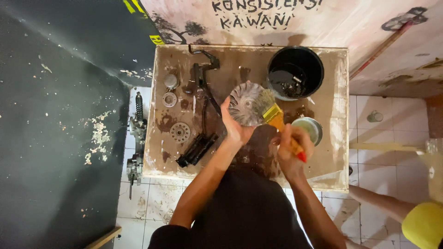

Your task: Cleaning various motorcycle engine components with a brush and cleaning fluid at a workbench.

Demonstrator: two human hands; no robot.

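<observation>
The left hand [235, 127] gripped a round, finned metal pulley disc [244, 103] by its lower left edge, fingers curled around the rim, and held it tilted above the middle of a stained wooden table [332, 92]. The right hand [293, 147] was closed in a fist around the orange handle of a flat paintbrush [272, 113], whose pale bristles lay against the right side of the disc. A black bucket [295, 71] holding dark liquid stood at the far right of the table, just beyond the disc. A shallow metal bowl [310, 129] sat near the right hand, beside the brush handle. To the left of the disc lay a black kick-starter lever [203, 110] and three small round metal parts [171, 99], well apart from both hands. A shock absorber and further metal parts [137, 133] rested on the tiled floor at the table's left side. Another person's arm with a yellow sleeve [422, 221] appeared at the lower right.
</observation>
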